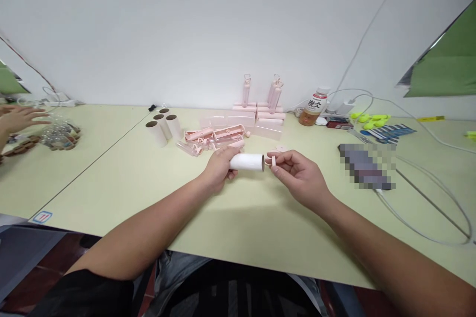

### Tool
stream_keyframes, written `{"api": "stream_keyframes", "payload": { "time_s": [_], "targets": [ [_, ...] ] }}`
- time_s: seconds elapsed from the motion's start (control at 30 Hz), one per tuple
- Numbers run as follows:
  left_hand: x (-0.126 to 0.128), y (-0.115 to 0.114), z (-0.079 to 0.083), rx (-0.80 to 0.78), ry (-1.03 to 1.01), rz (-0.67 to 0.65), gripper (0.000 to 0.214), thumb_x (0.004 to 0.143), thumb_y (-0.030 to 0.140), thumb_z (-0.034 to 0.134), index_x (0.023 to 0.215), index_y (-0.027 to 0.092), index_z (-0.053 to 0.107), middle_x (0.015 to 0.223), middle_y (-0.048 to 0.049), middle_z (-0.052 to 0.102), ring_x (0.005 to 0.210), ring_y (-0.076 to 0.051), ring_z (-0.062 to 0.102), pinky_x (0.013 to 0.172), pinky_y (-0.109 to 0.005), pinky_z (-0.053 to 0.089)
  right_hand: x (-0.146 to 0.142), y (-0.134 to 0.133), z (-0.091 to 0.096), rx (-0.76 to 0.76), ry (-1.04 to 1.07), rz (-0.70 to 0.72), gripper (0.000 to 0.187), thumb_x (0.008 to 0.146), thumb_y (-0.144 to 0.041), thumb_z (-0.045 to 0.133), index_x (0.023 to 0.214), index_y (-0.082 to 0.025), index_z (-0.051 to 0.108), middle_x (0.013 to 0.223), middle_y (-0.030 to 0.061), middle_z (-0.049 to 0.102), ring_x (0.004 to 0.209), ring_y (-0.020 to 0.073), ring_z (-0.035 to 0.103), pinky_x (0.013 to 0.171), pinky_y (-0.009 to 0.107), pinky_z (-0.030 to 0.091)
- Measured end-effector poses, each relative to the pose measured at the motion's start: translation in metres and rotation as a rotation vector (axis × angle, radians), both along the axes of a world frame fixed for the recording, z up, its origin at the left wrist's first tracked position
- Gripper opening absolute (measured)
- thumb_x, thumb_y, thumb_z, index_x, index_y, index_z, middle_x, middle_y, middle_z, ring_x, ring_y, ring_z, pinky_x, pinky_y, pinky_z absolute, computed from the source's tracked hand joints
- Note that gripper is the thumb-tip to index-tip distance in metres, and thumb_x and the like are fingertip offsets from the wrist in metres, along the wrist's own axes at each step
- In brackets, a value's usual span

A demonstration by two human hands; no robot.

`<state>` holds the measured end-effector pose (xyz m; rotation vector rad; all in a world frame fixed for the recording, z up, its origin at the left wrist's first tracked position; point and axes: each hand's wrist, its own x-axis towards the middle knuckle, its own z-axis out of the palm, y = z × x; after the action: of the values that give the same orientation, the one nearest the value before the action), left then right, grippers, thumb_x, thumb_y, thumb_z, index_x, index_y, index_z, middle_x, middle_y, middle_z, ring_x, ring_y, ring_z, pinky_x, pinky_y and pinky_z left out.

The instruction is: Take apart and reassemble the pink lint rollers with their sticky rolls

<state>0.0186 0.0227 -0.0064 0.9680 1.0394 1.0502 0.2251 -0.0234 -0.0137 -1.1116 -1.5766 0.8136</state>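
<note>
My left hand is closed around a white paper roll, held level just above the pale green table. My right hand pinches a small pale pink piece right at the roll's open right end. Behind my hands lies a heap of pink handle parts and clear covers. Three upright white rolls with brown cores stand to the left of that heap.
Stacked pink parts with upright handles stand at the back, a drink bottle beside them. A blurred phone with white cables lies on the right. Another person's hand hovers by a clear bag at far left.
</note>
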Motion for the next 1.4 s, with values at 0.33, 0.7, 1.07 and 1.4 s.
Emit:
{"api": "stream_keyframes", "payload": {
  "time_s": [0.33,0.7,1.07,1.4],
  "targets": [
    [0.008,-0.008,-0.001,-0.008,-0.018,0.011,0.015,0.085,0.031,0.058,0.081,0.018,0.053,0.057,0.0044,0.049,0.035,-0.007,0.044,0.03,-0.018,0.027,-0.009,-0.007,-0.01,0.203,-0.146,0.006,0.009,0.09,-0.03,0.063,0.094,-0.023,0.057,0.121,0.0149,0.072,0.122,0.0275,0.064,0.092,0.04,0.056],
    [0.008,-0.011,0.0,-0.012,-0.025,-0.004,0.017,0.087,0.034,0.057,0.082,0.018,0.054,0.056,0.0038,0.05,0.037,-0.008,0.045,0.031,-0.017,0.028,-0.008,-0.006,-0.012,0.134,-0.144,0.005,0.017,0.094,-0.039,0.058,0.104,-0.025,0.058,0.133,0.0118,0.066,0.127,0.0282,0.059,0.105,0.048,0.05],
    [0.006,-0.005,0.006,-0.135,-0.209,0.049,0.018,0.089,0.03,0.053,0.099,0.016,0.058,0.066,0.0007,0.055,0.042,-0.008,0.048,0.036,-0.018,0.034,-0.012,-0.011,-0.007,0.194,-0.215,0.078,0.09,0.092,-0.038,0.063,0.159,-0.039,0.003,0.168,0.0065,0.008,0.148,0.0327,0.03,0.113,0.055,0.04],
    [0.007,-0.018,0.003,-0.047,0.053,-0.323,0.031,0.079,0.032,0.066,0.105,0.02,0.056,0.074,0.0019,0.054,0.045,-0.008,0.052,0.033,-0.017,0.031,0.002,0.004,-0.021,-0.072,-0.095,0.126,0.082,0.09,-0.048,0.065,0.158,-0.029,0.024,0.159,0.0115,0.035,0.139,0.0324,0.046,0.113,0.053,0.041]
  ]
}}
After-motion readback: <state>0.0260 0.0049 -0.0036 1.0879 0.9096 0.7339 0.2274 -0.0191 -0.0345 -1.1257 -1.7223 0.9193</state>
